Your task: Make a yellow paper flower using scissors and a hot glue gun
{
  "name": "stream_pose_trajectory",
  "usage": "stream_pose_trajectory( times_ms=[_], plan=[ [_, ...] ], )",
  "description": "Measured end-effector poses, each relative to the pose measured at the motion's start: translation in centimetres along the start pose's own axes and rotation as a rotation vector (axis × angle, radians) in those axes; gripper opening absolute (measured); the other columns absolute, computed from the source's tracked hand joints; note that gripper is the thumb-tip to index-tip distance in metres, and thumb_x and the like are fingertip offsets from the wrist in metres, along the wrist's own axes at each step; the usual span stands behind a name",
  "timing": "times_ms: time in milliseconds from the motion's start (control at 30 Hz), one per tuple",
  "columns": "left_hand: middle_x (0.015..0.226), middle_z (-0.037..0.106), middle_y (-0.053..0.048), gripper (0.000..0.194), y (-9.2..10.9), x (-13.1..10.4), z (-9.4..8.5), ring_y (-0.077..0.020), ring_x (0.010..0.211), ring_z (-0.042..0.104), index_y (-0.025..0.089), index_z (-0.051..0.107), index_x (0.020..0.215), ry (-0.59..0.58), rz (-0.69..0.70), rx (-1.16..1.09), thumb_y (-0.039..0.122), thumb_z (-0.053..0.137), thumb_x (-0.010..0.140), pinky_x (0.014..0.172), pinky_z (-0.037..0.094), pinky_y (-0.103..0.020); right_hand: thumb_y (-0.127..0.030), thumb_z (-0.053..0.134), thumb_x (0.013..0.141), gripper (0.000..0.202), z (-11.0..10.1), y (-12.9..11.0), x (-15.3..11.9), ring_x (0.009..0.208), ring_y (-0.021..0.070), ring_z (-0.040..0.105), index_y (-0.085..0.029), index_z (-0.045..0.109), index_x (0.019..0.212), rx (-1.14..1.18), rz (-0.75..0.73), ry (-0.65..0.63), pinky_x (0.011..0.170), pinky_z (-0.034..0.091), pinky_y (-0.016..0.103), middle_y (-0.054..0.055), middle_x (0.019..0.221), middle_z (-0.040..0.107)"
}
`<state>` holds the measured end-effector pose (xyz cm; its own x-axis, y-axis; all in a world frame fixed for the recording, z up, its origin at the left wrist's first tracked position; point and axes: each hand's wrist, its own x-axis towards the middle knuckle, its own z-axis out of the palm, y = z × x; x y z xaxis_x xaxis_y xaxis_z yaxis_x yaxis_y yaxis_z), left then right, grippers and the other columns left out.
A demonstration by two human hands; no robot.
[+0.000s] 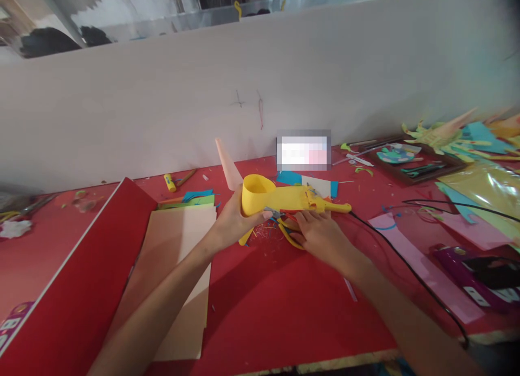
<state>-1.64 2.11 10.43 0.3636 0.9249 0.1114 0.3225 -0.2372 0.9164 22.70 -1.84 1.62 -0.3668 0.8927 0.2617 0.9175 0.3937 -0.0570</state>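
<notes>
My left hand (235, 219) is closed round a yellow strip (258, 197), apparently paper, curled into an upright loop. The strip's flat tail reaches right, above my other hand. My right hand (319, 232) is curled, fingers down, on scissors with yellow handle loops (287, 236); their metal part shows near my left thumb, and the rest is partly hidden. Just behind my right hand lies a yellow tool, seemingly a glue gun (337, 207), with a black cord running right. A peach paper cone (228, 164) stands behind my left hand.
Peach paper sheets (174, 278) lie at left beside a red upright divider (81, 267). A brown tray (434, 173) with craft bits stands at right, near pink paper (422, 267) and a purple box (467, 273). A yellow glue stick (169, 183) lies near the white wall.
</notes>
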Motion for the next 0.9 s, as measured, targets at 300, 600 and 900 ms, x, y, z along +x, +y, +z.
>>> stream_pose_trajectory(
  times_ms=[300, 600, 900],
  plan=[
    [0.104, 0.067, -0.010, 0.058, 2.9, 1.1, -0.2, -0.0185, 0.081, 0.067, 0.016, 0.056, 0.118, -0.047, -0.052, -0.279, 0.055, 0.080, 0.083, 0.070, 0.057, -0.031, -0.026, 0.062, 0.104, 0.011, 0.3, 0.1, 0.4, 0.090, 0.0309, 0.071, -0.017, 0.060, 0.098, -0.005, -0.013, 0.007, 0.077, 0.046, 0.040, 0.012, 0.094, 0.074],
    [0.108, 0.072, -0.014, 0.058, 3.1, 0.4, -1.5, -0.0243, 0.092, 0.070, 0.016, 0.062, 0.120, -0.049, -0.112, -0.280, 0.053, 0.082, 0.081, 0.078, 0.057, -0.035, -0.012, 0.050, 0.103, 0.016, 0.6, -0.2, 0.3, 0.105, 0.0322, 0.070, -0.015, 0.061, 0.115, 0.223, 0.080, -0.041, 0.087, 0.052, 0.041, 0.018, 0.114, 0.071],
    [0.110, 0.068, -0.011, 0.052, 3.1, -0.2, -3.6, -0.0245, 0.097, 0.067, 0.018, 0.060, 0.117, 0.023, -0.083, -0.131, 0.055, 0.077, 0.086, 0.075, 0.054, -0.033, -0.027, 0.064, 0.091, 0.022, 0.5, 0.0, 1.2, 0.099, 0.0284, 0.070, -0.019, 0.068, 0.112, 0.658, 0.219, -0.039, 0.086, 0.052, 0.039, 0.013, 0.110, 0.073]
  ],
)
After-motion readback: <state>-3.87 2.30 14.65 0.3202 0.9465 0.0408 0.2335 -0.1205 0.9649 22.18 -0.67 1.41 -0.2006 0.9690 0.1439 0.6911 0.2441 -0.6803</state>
